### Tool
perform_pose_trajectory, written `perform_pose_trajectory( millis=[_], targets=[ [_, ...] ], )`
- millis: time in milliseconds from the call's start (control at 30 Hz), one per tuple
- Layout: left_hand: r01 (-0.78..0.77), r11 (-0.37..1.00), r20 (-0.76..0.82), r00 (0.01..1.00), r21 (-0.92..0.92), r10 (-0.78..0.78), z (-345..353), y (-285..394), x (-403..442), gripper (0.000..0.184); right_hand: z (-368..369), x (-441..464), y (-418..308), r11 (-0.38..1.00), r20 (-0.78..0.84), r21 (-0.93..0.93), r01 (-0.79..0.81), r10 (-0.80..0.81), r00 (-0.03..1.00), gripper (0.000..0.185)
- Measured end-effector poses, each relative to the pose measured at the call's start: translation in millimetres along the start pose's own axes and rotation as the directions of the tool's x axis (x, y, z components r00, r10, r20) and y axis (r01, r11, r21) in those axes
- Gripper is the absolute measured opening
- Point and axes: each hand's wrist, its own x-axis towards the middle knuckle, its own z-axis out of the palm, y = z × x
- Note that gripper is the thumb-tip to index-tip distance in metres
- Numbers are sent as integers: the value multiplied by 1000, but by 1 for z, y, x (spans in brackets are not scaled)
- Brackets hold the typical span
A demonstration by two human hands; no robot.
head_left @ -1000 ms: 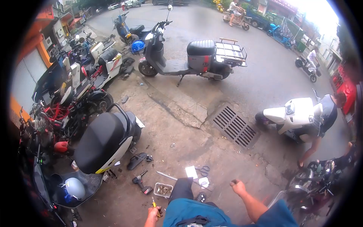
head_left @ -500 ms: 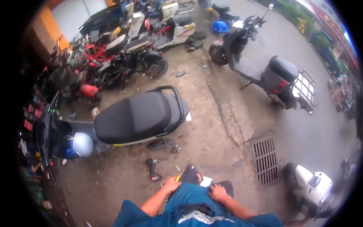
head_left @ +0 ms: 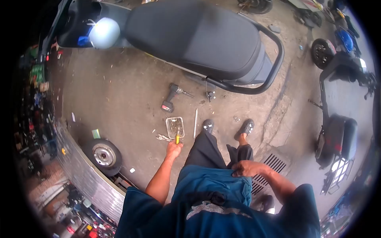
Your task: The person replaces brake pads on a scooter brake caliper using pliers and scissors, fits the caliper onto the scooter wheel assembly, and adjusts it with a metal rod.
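Observation:
My left hand (head_left: 174,150) is closed around the yellow handle of a screwdriver (head_left: 177,139), its shaft pointing away from me over a small rectangular tray (head_left: 168,123) on the ground. Silvery locking pliers (head_left: 162,137) lie at the tray's near left edge. Against the lower edge of my blue shirt (head_left: 214,173), my right hand (head_left: 247,168) has its fingers bent and together, seemingly holding the hem. Beyond the tray rests a cordless drill (head_left: 171,98), and to its right a thin metal rod (head_left: 196,123).
A dark-seated scooter (head_left: 190,35) stands across the front, with a white helmet (head_left: 104,33) on its footboard. A wheel (head_left: 104,157) lies at lower left beside a metal-sheeted surface (head_left: 85,170). Rightward are a drain grate (head_left: 274,163) and another scooter (head_left: 337,137).
My view has tipped downward, and both feet now show on the ground. My left hand still holds the screwdriver. My right hand has gone from my thigh to the shirt hem.

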Motion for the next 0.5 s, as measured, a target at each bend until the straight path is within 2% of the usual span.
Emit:
perform_pose_trajectory(
  millis=[33, 100, 133, 167, 200, 233, 300, 333, 400, 467, 500],
  targets=[
    [81, 990, -9, 997, -114, -82, 4, -1, -3, 25, -16, 5, 11, 998, 57, -45, 40, -37, 998, 27],
    [160, 952, -28, 984, -262, -173, 26, -21, 13, 25, -66, 34, 45, 978, 159, -153, 144, -120, 980, 26],
    [204, 926, -22, 975, -318, -222, 36, -36, 19, 25, -87, 62, 95, 977, 49, -184, 111, -104, 993, 27],
    [159, 959, -31, 985, -236, -171, 43, -41, 33, 25, -112, 88, 136, 973, -63, -220, 74, -90, 994, 30],
    [116, 982, -34, 992, -152, -122, 50, -41, 49, 24, -126, 91, 90, 865, -376, -460, -200, 15, 927, 36],
    [81, 995, -23, 996, -64, -83, 62, -48, 64, 23, -151, 125, 122, 831, -455, -461, -312, 81, 887, 42],
    [-24, 998, -90, 996, -65, 18, 93, -62, 119, 28, -195, 185, 161, 725, -569, -612, -317, -125, 813, 48],
    [-81, 995, -123, 990, -62, 73, 109, -64, 153, 31, -221, 219, 172, 698, -589, -612, -371, -89, 804, 55],
    [56, 978, 24, 998, -201, -52, 129, -48, 199, 33, -240, 281, 198, 634, -605, -634, -442, -50, 795, 69],
    [-65, 950, -74, 996, -305, 45, 163, -46, 250, 29, -262, 348, 206, 563, -641, -672, -481, -117, 759, 84],
    [-83, 919, -78, 995, -385, 57, 179, -47, 273, 27, -269, 378, 213, 494, -627, -729, -475, -202, 752, 89]
  ],
)
